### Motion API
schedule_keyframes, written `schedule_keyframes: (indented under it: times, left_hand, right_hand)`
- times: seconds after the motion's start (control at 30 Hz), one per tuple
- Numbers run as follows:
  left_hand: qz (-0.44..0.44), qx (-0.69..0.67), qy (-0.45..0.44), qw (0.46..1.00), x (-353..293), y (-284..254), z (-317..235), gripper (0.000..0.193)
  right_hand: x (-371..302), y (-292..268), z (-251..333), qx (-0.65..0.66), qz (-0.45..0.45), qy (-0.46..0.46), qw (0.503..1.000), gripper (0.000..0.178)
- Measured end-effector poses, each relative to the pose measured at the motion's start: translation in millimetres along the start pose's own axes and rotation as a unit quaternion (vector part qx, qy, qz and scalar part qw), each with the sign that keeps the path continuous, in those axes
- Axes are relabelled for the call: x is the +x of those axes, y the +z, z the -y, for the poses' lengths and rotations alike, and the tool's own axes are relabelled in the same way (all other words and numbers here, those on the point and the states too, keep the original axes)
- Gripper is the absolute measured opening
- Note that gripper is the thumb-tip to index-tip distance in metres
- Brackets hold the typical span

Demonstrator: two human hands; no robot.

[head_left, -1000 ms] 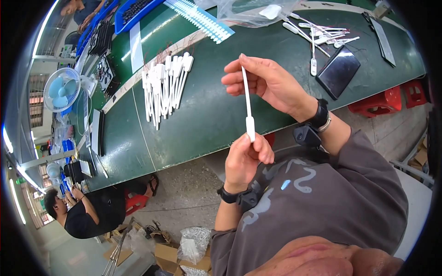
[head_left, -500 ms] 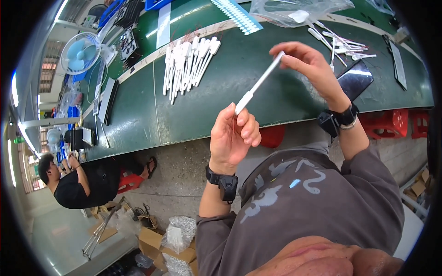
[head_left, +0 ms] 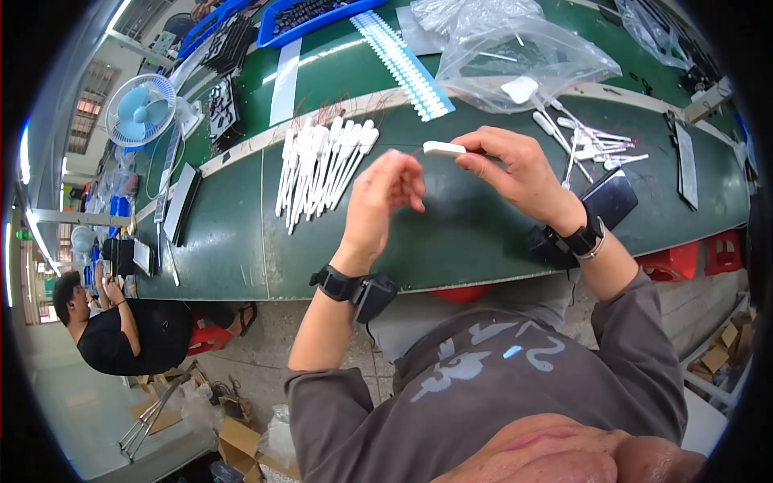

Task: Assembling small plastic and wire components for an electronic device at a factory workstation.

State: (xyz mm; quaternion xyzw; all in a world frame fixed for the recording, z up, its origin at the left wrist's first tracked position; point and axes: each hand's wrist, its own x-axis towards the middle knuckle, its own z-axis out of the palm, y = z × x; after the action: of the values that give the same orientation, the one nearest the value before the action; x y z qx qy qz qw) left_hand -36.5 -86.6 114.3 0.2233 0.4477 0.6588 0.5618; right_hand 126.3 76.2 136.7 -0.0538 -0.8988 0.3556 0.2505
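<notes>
A slim white stick-shaped part with a wider flat end (head_left: 444, 149) is pinched between the thumb and fingers of my right hand (head_left: 515, 165). The flat end points left, and most of the stick's length is hidden behind that hand or foreshortened. Thin reddish wires run from its left tip to my left hand (head_left: 382, 193), whose fingers are curled and seem to pinch them near the fingertips. Left of that hand lies a bunch of similar white sticks (head_left: 322, 165), their wires trailing away at the far side. Both hands are above the green table (head_left: 451, 249).
At the right lie several loose white sticks (head_left: 600, 145), a dark phone (head_left: 610, 197) and a grey-black bar (head_left: 686, 165). Farther back are a clear plastic bag (head_left: 523, 60), a blue strip with white tabs (head_left: 403, 68) and a blue tray (head_left: 310, 22). Another person (head_left: 121, 330) sits at far left.
The white stick, earlier slanting between both hands, has swung so its wired end now points left from my right hand. My left hand has let go of its body. The view has shifted.
</notes>
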Motion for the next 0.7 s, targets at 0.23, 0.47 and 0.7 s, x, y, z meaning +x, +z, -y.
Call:
schedule_keyframes:
  times: [0.23, 0.47, 0.7]
  left_hand:
    - [-0.062, 0.273, 0.279, 0.919, 88, 14, 13, 0.029]
    - [-0.074, 0.317, 0.361, 0.874, 102, 2, 21, 0.015]
    - [-0.079, 0.379, 0.417, 0.822, 81, -25, 12, 0.014]
  right_hand:
    - [16, -13, -47, 0.116, -0.043, 0.072, 0.990, 0.019]
    - [29, 14, -74, 0.110, -0.038, 0.039, 0.992, 0.020]
    - [33, 49, -61, 0.164, -0.001, 0.057, 0.985, 0.022]
